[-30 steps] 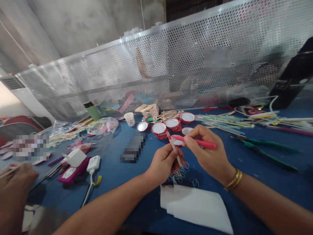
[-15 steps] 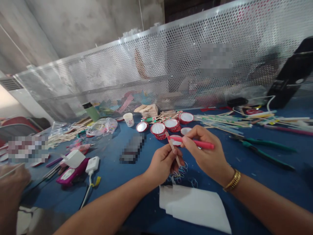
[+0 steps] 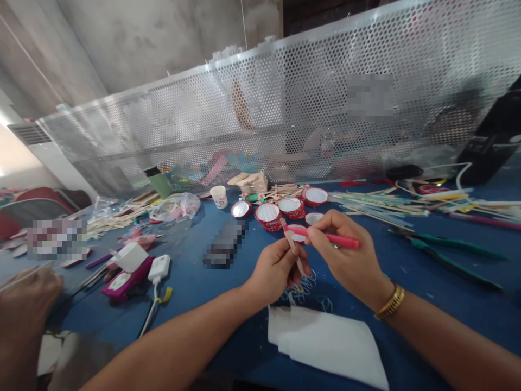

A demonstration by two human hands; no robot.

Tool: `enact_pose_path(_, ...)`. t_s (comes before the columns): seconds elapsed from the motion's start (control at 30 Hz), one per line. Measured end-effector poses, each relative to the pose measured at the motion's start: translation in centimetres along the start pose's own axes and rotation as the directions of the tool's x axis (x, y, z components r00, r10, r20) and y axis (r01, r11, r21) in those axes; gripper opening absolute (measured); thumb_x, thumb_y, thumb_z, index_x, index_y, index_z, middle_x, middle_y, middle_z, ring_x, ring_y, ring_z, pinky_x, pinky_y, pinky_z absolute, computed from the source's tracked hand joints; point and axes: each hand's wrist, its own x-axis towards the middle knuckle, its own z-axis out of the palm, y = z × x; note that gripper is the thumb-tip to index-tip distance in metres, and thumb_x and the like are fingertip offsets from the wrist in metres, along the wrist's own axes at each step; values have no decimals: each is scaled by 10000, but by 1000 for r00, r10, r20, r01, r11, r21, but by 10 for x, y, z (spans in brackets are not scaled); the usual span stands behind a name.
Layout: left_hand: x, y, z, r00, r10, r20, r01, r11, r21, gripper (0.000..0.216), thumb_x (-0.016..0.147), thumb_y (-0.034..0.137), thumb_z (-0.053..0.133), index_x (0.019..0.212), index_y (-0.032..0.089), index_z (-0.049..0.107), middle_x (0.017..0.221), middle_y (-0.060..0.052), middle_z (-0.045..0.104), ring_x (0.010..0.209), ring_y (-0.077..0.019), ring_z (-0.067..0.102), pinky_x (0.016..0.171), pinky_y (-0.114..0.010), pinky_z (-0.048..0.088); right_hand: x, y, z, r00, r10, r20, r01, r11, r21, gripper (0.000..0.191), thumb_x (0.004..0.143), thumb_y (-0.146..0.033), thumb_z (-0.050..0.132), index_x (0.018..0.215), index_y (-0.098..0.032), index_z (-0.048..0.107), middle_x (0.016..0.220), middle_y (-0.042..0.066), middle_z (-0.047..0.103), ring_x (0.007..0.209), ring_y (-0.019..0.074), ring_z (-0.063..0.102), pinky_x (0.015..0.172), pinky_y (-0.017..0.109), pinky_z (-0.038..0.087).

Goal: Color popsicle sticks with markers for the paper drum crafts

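Observation:
Pinched between the fingers of my left hand [image 3: 272, 271] is a thin wooden craft stick [image 3: 296, 248], tilted, its upper end coloured pinkish red. My right hand [image 3: 350, 251] grips a red marker pen [image 3: 340, 239], whose tip meets the stick near its upper end. Below my left fingers lie several loose rubber-band-like loops [image 3: 305, 285]. Nearer to me is a white sheet of paper or cloth [image 3: 329, 339]. Just beyond my hands stand stacks of red-rimmed round tins or lids [image 3: 268, 215] with pale tops.
Left are a black phone [image 3: 226, 244], a white charger [image 3: 130, 256] on a magenta device, and another person's hand [image 3: 36, 293] holding a thin stick. A paper cup [image 3: 218, 196] stands behind. Green-handled pliers [image 3: 451, 252] and many sticks [image 3: 370, 206] lie right, before a perforated metal panel [image 3: 195, 125].
The whole view has shifted slightly, so things appear a little further right. My left hand still holds the stick, and the red pen remains against its upper end.

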Motion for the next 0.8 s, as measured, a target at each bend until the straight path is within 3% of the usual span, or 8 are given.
enact_pose_path(0.8,-1,1,-1,1000,-10,-4,10,1000,1,447,802,611,610,834,167,556,627,-1,623,412,-73,465,380,-190,311,0,1,1,1000,-11,0,11,1000,5,186,843,-213,586,667,-212,526,616,-27,543,592,128,509,584,278,416)
